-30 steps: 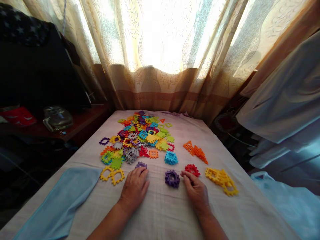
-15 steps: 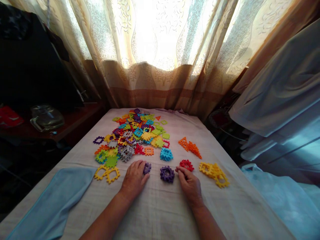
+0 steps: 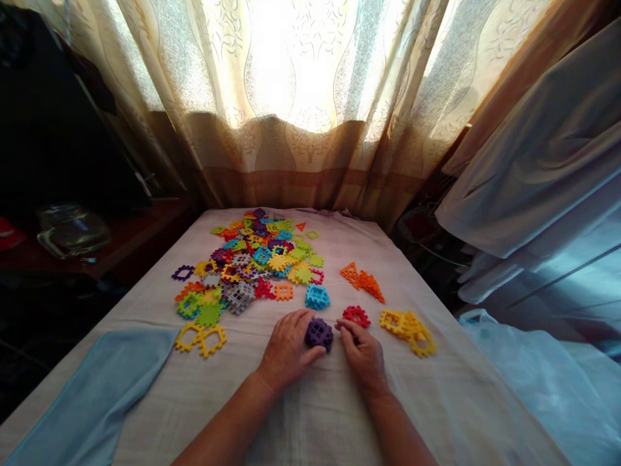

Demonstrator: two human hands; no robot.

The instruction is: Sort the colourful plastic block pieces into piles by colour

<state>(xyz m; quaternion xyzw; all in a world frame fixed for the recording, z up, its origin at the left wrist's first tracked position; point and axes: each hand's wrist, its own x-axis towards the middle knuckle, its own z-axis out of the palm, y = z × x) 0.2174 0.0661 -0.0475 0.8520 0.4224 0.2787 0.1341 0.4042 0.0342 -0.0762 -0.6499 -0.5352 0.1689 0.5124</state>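
Note:
A stack of purple toothed pieces (image 3: 319,334) lies on the pale cloth near the middle. Around its left side curl the fingers of my left hand (image 3: 289,349), gripping a purple piece on top. My right hand (image 3: 363,357) rests just right of the stack, fingers drawn together; whatever is between them, if anything, is too small to make out. Behind it lies a small red stack (image 3: 356,316), with a blue stack (image 3: 317,296) farther back. Yellow pieces (image 3: 408,330) sit to the right, and orange triangles (image 3: 363,281) lie beyond them.
A large mixed pile of coloured pieces (image 3: 257,259) spreads over the back left of the table. Two yellow frames (image 3: 211,340) lie in front of it, beside a blue cloth (image 3: 107,382). A glass jug (image 3: 75,230) stands on a side surface at the left.
My left hand has moved right, bringing its purple piece onto the purple stack. The right hand stays beside the stack. The whole view has shifted slightly.

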